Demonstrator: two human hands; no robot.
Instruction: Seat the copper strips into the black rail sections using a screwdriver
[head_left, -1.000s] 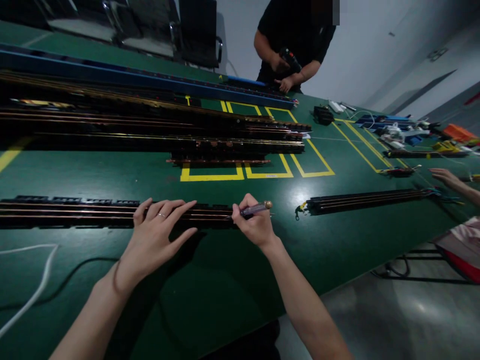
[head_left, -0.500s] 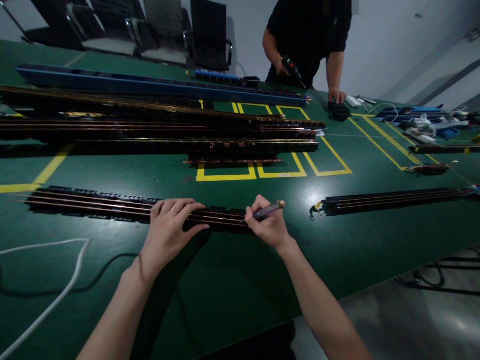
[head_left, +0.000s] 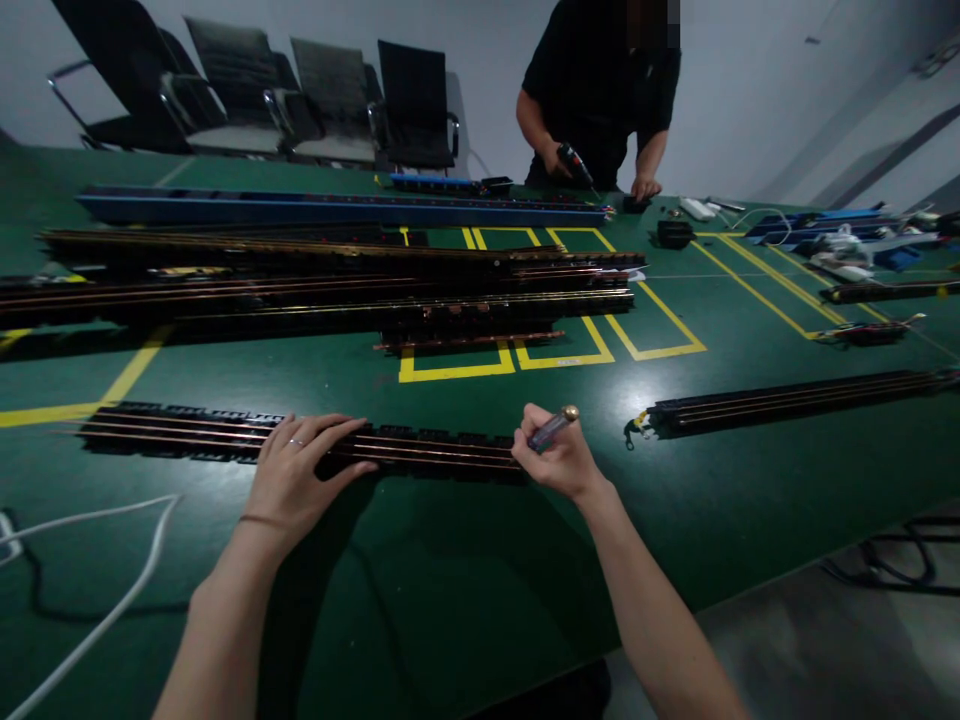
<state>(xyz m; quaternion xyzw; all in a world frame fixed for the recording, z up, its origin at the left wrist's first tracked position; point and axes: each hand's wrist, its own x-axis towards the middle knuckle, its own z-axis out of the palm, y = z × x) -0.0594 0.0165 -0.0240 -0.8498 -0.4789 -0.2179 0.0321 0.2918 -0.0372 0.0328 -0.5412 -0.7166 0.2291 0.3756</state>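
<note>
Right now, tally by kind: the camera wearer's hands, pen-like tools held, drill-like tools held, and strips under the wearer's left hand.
Wearer's hands: 2 (left hand, right hand)
Pen-like tool: 1
Drill-like tool: 1
Black strip: 1
Total: 5

Chairs [head_left: 415, 105] stand beyond a long blue rail [head_left: 337, 208]; a white cable [head_left: 155, 548] lies nearer.

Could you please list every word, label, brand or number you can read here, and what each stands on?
No text can be read.
Small pale label on the yellow tape: too small and blurred.
Pen-like tool in the right hand: no lettering discernible.
</note>
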